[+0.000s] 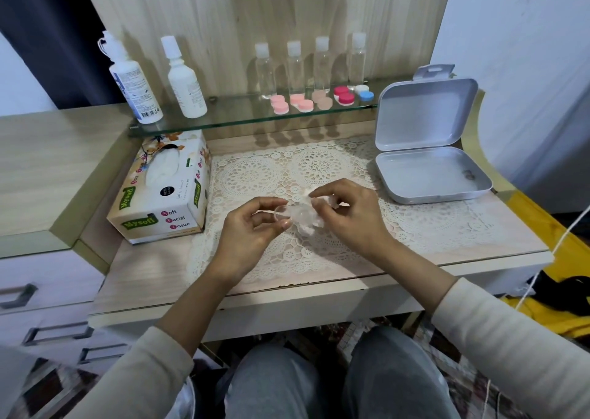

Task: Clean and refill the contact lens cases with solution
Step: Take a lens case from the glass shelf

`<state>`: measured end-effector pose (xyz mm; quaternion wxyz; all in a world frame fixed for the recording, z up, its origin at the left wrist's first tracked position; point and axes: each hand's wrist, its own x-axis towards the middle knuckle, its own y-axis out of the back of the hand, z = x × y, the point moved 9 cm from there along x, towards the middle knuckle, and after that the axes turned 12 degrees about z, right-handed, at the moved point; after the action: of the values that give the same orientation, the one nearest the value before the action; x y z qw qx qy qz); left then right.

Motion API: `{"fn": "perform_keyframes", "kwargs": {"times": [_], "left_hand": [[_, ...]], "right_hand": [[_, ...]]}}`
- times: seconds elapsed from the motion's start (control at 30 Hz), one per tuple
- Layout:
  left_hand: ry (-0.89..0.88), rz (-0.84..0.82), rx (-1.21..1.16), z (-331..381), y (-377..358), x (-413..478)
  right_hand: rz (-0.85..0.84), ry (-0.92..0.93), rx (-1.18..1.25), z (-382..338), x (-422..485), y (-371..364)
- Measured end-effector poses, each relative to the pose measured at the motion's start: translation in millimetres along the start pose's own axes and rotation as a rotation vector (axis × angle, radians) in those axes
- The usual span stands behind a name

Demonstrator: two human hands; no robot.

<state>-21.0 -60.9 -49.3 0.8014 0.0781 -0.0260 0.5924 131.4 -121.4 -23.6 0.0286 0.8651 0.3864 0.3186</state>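
Over the lace mat, my left hand (252, 224) pinches a clear contact lens case (289, 212) by its left end. My right hand (348, 214) presses a crumpled white tissue (308, 224) against the case's right well; the tissue hides part of the case. On the glass shelf (223, 118) stand two white solution bottles (185, 80), several clear small bottles (295, 67) and several coloured lens cases (305, 103) in pink, beige, red and blue.
A tissue box (166, 192) lies left of the lace mat (319, 163). An open white hinged box (427, 150) sits at the right, with a small item inside. Drawers are at the left, a yellow cloth at the right, my knees below the desk edge.
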Motion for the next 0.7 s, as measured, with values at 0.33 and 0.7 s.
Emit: {"fn": "perform_keyframes", "kwargs": {"times": [0.33, 0.7], "left_hand": [[-0.016, -0.019, 0.006, 1, -3, 0], [0.010, -0.019, -0.032, -3, -15, 5]], "right_hand": [[-0.112, 0.125, -0.057, -9, -7, -12], [-0.104, 0.057, 0.023, -4, -5, -14]]}}
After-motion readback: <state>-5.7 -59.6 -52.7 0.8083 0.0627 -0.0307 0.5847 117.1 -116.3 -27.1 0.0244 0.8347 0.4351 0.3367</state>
